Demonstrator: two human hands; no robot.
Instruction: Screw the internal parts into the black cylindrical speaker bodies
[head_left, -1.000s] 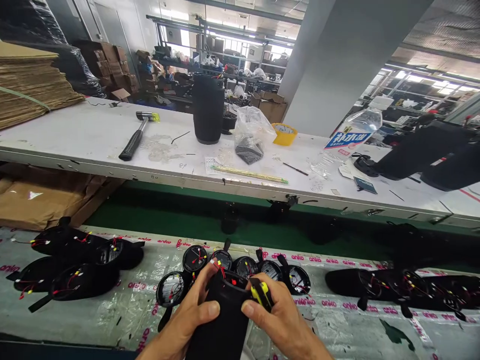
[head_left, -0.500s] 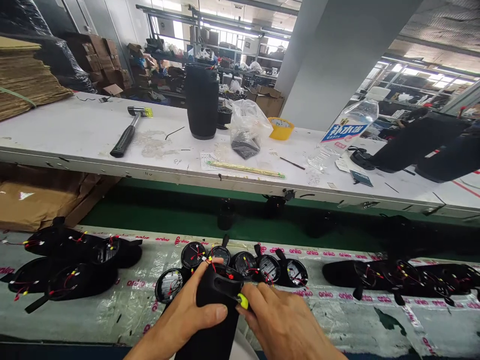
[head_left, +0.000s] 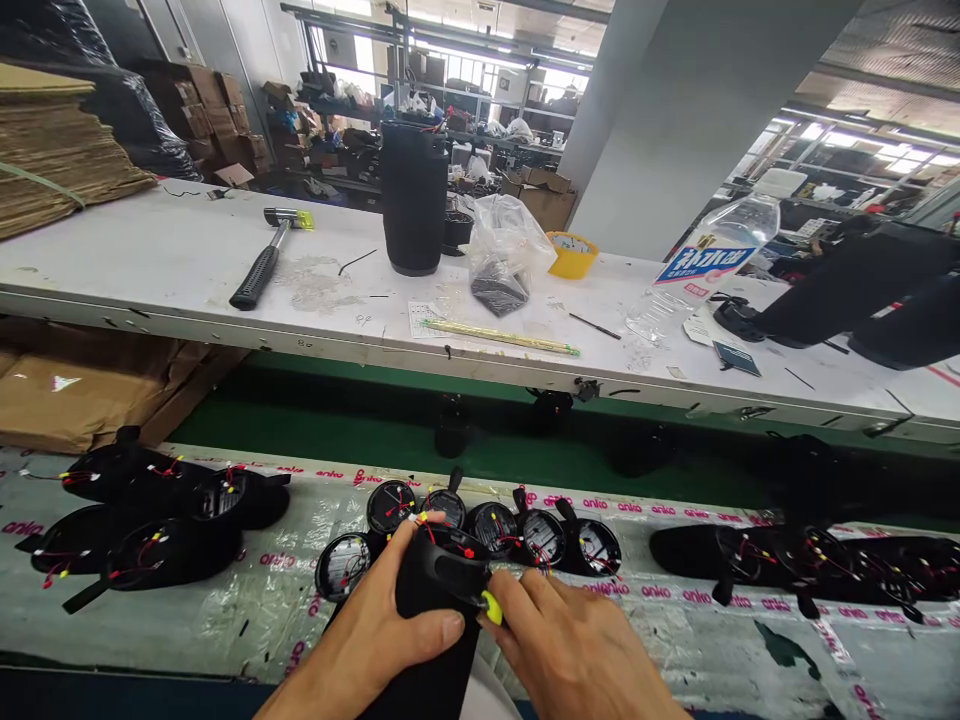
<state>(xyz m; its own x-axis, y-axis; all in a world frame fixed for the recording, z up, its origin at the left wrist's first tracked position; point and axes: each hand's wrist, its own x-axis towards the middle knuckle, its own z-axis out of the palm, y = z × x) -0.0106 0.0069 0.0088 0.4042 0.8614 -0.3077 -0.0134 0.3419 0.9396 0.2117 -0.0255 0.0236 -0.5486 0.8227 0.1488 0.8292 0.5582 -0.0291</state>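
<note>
The left hand (head_left: 379, 630) is wrapping around a black cylindrical housing (head_left: 435, 610) just above the row of wired round panels (head_left: 495, 530), while the half-closed right hand (head_left: 570, 650) is pinching a yellow tab (head_left: 491, 606) at its open end

Heads up, we can't see the whole black cylindrical housing (head_left: 435, 625): its lower end runs off the bottom of the frame, and our left hand (head_left: 364, 640) and right hand (head_left: 577, 650) get cut off down there too. That right hand covers most of the yellow piece (head_left: 492, 606), so we can't tell what it is. The wires (head_left: 541, 538) on the round black end caps (head_left: 493, 530) are too thin to trace, the printed sheet (head_left: 422, 318) is too small to read, and the black cylinders (head_left: 900, 290) get chopped by the right edge.
</note>
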